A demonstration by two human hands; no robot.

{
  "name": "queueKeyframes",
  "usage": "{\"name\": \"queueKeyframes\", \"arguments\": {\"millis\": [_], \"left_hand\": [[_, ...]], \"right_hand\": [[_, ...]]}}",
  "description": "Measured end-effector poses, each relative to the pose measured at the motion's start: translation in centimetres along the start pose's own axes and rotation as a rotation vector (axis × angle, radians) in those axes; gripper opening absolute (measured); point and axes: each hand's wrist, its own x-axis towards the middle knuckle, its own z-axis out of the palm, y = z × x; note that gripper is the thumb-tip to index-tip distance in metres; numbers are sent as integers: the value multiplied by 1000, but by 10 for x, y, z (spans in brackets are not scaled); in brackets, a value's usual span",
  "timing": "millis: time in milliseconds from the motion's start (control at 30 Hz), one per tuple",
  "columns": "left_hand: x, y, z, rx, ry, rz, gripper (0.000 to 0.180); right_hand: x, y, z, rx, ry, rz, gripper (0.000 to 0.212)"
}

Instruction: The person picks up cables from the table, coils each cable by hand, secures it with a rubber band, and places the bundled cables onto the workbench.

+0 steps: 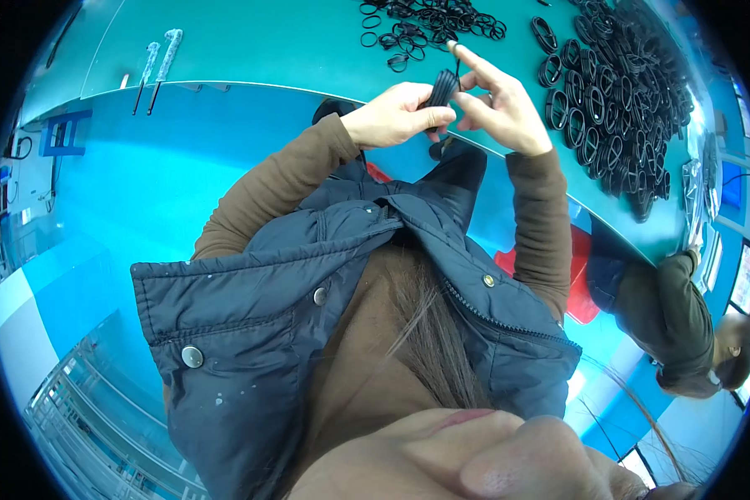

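Note:
My left hand (402,113) is closed around a coiled black cable (443,88), held above the table's near edge. Close beside it is my right hand (502,102), its index finger stretched up and its other fingers curled by the coil. A thin black band (457,63) runs from that index fingertip down to the coil, hooked over the finger. Beyond my hands lies a loose heap of thin black rings (408,35) on the green table (283,42). To the right is a large pile of coiled black cables (612,108).
Two tools with clear-wrapped handles (168,57) lie at the table's left edge. At the right, another person (683,321) sits by the table near clear plastic bags (702,196). A red stool (581,275) stands beside my right arm. Metal racks (100,417) are at lower left.

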Motion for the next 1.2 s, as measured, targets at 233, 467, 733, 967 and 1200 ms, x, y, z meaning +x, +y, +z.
{"name": "queueKeyframes", "arguments": {"millis": [233, 467, 733, 967, 1200], "left_hand": [[2, -8, -5, -50, 57, -40, 20], [7, -7, -3, 505, -76, 39, 20], [3, -8, 3, 155, -16, 138, 16], [4, -13, 2, 135, 56, 61, 20], [9, -14, 1, 690, 143, 186, 17]], "right_hand": [[-14, 7, -16, -263, 3, 137, 57], [1, 4, -12, -309, -191, -292, 66], [17, -7, -18, -19, -491, 165, 46], [0, -6, -10, 188, -332, 242, 56], [4, 7, 2, 48, -256, 221, 61]]}}
